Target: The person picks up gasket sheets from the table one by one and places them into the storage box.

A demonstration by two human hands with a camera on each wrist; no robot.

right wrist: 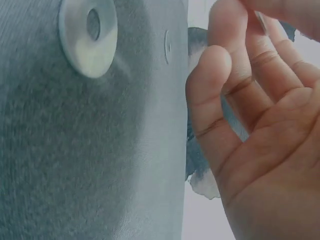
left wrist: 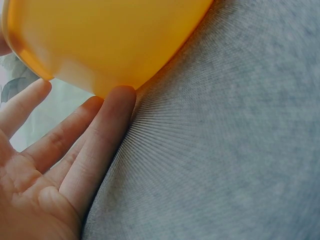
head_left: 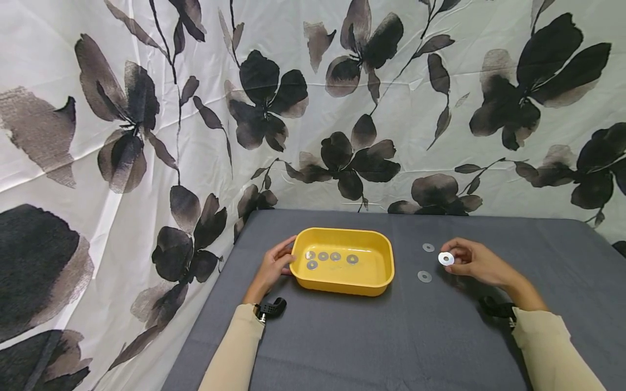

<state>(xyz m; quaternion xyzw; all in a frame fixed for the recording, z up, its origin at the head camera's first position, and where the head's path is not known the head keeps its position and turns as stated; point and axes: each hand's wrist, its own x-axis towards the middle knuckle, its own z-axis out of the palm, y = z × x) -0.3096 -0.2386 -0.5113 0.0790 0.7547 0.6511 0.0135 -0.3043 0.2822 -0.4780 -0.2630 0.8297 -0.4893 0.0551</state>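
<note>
Pinching one washer (head_left: 446,259) between thumb and fingertips, my right hand (head_left: 475,262) holds it just above the table, its flat face turned up toward the head camera and its hole showing; it is round, so it has no long axis. No brand, label or writing can be read on it or on anything else in view.

- Two more washers lie flat on the cloth beside this grip: one (head_left: 428,247) just beyond it toward the wall, one (head_left: 424,276) just nearer me; both sit between my pinch and the tray.
- Tray (head_left: 342,284): yellow plastic, rounded corners, long axis running left to right across me, well to the left of the pinch. Five washers (head_left: 335,256) lie flat inside it, toward its left end.
- My left hand (head_left: 271,267): fingers straight and relaxed, resting against the tray's left end wall, holding nothing.
- Surface: table (head_left: 381,336) covered in grey knitted cloth.
- Surroundings: white fabric backdrop (head_left: 205,136) printed with large black and grey flowers, hung behind and to the left.
- Both my sleeves are beige.
</note>
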